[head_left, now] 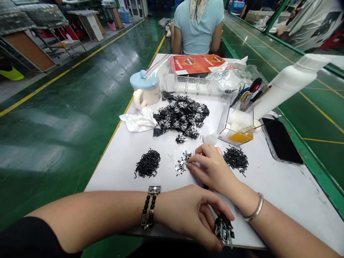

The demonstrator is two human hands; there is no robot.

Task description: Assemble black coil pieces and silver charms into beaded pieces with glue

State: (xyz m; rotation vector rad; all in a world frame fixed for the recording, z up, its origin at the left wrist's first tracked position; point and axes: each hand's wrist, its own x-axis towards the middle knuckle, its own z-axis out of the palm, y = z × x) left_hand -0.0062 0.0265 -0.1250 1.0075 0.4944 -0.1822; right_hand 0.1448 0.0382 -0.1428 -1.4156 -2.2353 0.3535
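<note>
My left hand (192, 213), with a watch and black beads at its wrist, reaches across the table's near edge. Its fingers are closed around a cluster of black and silver parts (224, 229). My right hand (211, 163) has its fingertips pressed together at the right side of a small pile of silver pieces (182, 163); anything between them is too small to make out. Left of that lies a pile of small black curved pieces (148, 163), and a similar black pile (235, 158) is right of my right hand. Farther back is a large heap of black and silver parts (182, 114).
A lidded mug (145, 89) and crumpled tissue (141, 120) stand back left on the white table (113, 161). At right are a clear pen box (238, 123), white bottle (290, 86) and phone (282, 139). Plastic trays (193, 84) lie behind; a person (199, 27) sits beyond.
</note>
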